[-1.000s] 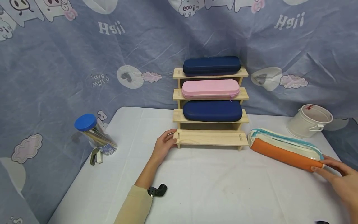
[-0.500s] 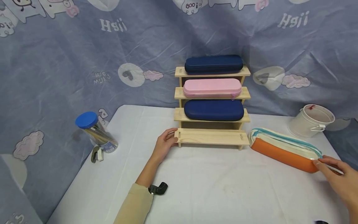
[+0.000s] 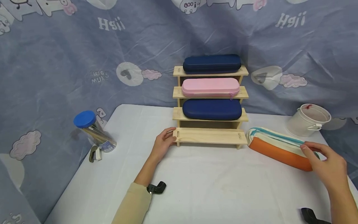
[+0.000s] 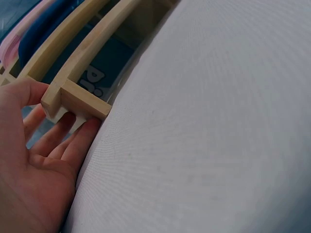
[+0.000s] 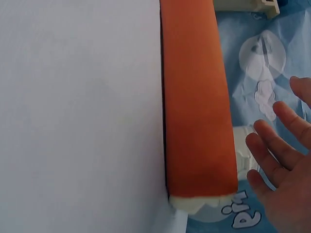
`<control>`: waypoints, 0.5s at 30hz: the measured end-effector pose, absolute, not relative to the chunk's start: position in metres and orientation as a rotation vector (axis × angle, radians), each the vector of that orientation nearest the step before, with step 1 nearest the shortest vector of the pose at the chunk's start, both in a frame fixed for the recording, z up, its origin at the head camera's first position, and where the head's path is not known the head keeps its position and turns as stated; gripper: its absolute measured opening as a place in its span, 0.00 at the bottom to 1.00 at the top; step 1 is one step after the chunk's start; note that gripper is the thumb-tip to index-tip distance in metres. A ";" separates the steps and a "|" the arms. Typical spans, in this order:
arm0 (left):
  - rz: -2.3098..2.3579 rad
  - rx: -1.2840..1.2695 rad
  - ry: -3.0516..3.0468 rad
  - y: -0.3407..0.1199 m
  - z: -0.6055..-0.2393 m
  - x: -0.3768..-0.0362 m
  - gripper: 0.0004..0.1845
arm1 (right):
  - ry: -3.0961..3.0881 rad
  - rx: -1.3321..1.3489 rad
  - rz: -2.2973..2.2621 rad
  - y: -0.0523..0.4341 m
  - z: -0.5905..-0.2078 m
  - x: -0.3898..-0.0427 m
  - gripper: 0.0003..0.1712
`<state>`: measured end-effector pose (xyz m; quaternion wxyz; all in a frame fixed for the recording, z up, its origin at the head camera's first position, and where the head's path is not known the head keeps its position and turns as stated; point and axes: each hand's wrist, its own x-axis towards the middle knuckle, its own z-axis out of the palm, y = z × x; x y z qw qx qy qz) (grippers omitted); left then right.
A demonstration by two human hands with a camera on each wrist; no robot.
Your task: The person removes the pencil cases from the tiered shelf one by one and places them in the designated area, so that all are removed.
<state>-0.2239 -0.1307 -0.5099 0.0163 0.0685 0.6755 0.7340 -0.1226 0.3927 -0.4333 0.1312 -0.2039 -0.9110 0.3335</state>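
Observation:
In the head view my left hand (image 3: 163,144) grips the left end of the lowest board of a light wooden tiered rack (image 3: 209,136). The left wrist view shows the thumb at the board's end and the other fingers (image 4: 58,136) around its foot. An orange and cream pencil case (image 3: 279,152) with a teal zip lies slanted on the white table, its left end beside the rack. Over its right end is my right hand (image 3: 325,161), thumb and forefinger near the zip; the right wrist view has its fingers (image 5: 277,141) loosely spread beside the orange side (image 5: 199,107).
On the upper tiers rest a dark navy case (image 3: 212,64), a pink case (image 3: 210,87) and a blue case (image 3: 212,109). A white pail (image 3: 306,123) stands behind the pencil case. A blue-lidded jar (image 3: 96,132) and a stapler-like object (image 3: 95,154) are at the left edge.
My right hand has let go of the pencil case's right end and moved left and up over it. The left hand stays on the rack.

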 end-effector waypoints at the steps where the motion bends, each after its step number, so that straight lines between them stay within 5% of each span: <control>1: 2.281 0.205 2.101 -0.131 -0.510 -0.223 0.21 | -2.650 -0.566 0.983 0.389 -0.433 -0.125 0.37; 15: 2.238 0.225 2.038 -0.133 -0.492 -0.218 0.24 | -2.643 -0.212 1.062 0.359 -0.422 -0.144 0.26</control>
